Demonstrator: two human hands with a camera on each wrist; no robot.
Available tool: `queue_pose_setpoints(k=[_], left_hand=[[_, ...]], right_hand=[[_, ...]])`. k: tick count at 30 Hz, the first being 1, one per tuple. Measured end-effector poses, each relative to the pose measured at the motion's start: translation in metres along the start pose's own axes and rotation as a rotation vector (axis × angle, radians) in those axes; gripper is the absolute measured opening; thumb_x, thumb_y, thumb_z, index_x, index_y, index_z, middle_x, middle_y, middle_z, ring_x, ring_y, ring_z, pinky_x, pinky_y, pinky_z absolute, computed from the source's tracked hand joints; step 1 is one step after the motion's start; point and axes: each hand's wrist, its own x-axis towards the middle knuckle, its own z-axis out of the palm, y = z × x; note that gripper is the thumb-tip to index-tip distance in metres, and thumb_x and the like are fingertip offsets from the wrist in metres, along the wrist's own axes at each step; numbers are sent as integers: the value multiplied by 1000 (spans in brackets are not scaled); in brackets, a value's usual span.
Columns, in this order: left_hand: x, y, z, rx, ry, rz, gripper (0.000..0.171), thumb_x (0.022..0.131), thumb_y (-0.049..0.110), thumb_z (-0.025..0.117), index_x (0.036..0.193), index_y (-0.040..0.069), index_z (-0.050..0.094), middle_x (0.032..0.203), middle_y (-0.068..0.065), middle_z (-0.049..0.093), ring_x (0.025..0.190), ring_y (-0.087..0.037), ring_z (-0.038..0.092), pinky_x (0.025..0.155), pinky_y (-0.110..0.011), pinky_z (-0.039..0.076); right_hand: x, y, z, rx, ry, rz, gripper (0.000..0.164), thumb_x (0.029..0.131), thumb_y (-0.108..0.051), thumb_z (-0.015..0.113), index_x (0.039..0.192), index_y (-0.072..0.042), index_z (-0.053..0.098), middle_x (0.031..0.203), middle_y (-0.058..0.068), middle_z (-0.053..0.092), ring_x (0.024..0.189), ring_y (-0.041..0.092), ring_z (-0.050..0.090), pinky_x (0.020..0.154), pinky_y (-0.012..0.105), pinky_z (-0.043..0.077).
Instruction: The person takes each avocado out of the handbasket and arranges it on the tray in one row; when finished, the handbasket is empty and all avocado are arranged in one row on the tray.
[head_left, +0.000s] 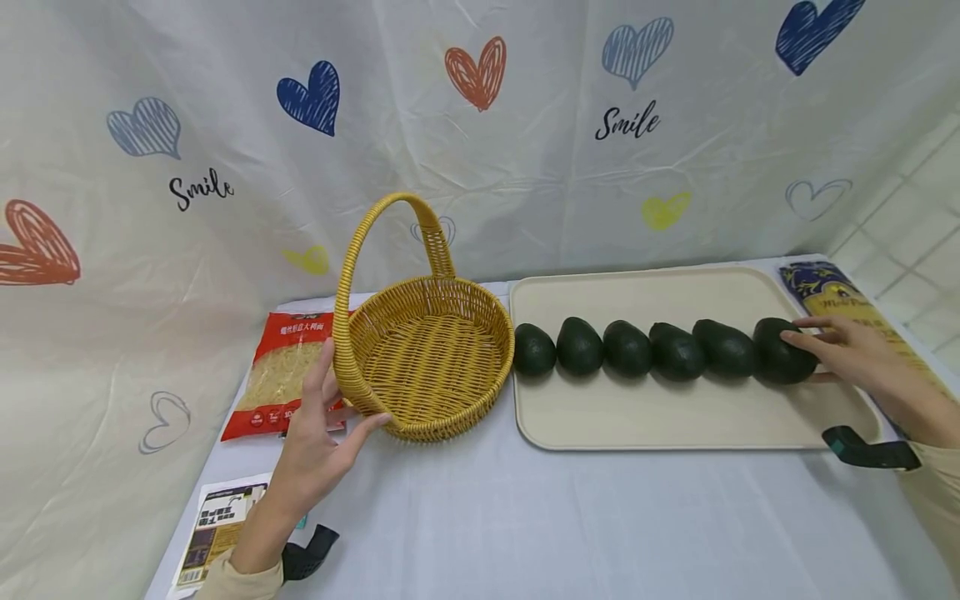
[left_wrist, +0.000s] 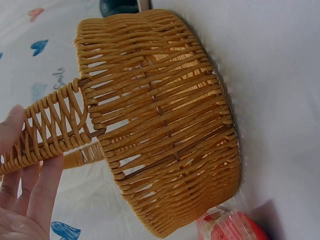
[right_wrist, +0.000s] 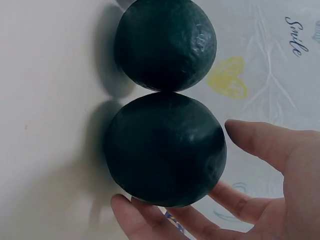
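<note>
In the head view my left hand (head_left: 311,446) is at the left side of a round yellow wicker basket (head_left: 427,425) with a tall arched handle. The left wrist view shows the thumb and fingers (left_wrist: 42,195) on opposite sides of the woven handle (left_wrist: 50,122), gripping it. Several dark green avocados (head_left: 630,350) form a row along a cream tray (head_left: 645,425). My right hand (head_left: 855,354) holds the rightmost avocado (right_wrist: 165,150), thumb at one side and fingers around its end. That avocado touches its neighbour (right_wrist: 165,45).
Left of the basket lies a red bag of pasta (head_left: 281,375), with a white-and-brown packet (head_left: 217,533) nearer me. A blue-and-yellow bag (head_left: 832,292) lies beyond the tray's right edge. A printed curtain (head_left: 525,167) hangs behind the white table (head_left: 562,525).
</note>
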Motion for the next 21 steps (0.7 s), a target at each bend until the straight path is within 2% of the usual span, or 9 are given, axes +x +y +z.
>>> queue_pose_setpoints(k=[2,5,9,12,14,17,21], left_hand=[[0,0,0,0,-2,-1,126,66,-25,85,164,1,12,148,-30,53,126,8,53,81,-17,59],[0,0,0,3,-1,-4,125,66,-24,85,165,1,12,149,-29,52,127,9,52,83,-16,58],[-1,1,-1,8,0,-10,126,66,-24,86,165,2,12,149,-29,52,126,8,54,83,-14,57],[-1,1,-1,14,1,-8,126,65,-24,86,165,1,12,148,-29,53,122,-3,61,83,-14,57],[0,1,-1,18,3,-8,126,65,-23,86,165,1,13,148,-29,53,121,-5,62,83,-13,57],[-1,1,-1,15,3,-9,126,66,-23,86,165,1,13,149,-30,52,124,1,58,85,-13,56],[-1,1,-1,9,2,-14,126,66,-24,86,165,1,12,149,-31,51,127,10,50,85,-12,55]], right_hand=[[-1,1,-1,14,-9,-9,71,112,-32,46,148,25,23,136,57,31,75,-7,55,64,31,63],[-2,1,-4,11,-18,-20,72,112,-34,46,148,25,23,138,56,32,74,-13,51,65,30,63],[-4,2,-6,-11,-8,-29,71,112,-34,46,148,24,25,138,56,33,73,-13,53,64,27,61],[-4,2,-6,-21,7,-38,70,111,-32,50,148,23,27,138,56,34,72,-9,56,63,25,59],[-4,2,-7,-31,8,-40,70,111,-32,51,147,23,28,138,56,35,71,-6,58,62,25,59],[-3,1,-6,-38,10,-40,70,110,-32,54,146,24,30,138,56,36,71,-5,58,62,24,58],[-2,-1,-3,-13,-15,-37,70,110,-31,53,146,24,29,137,56,35,75,-10,54,64,25,60]])
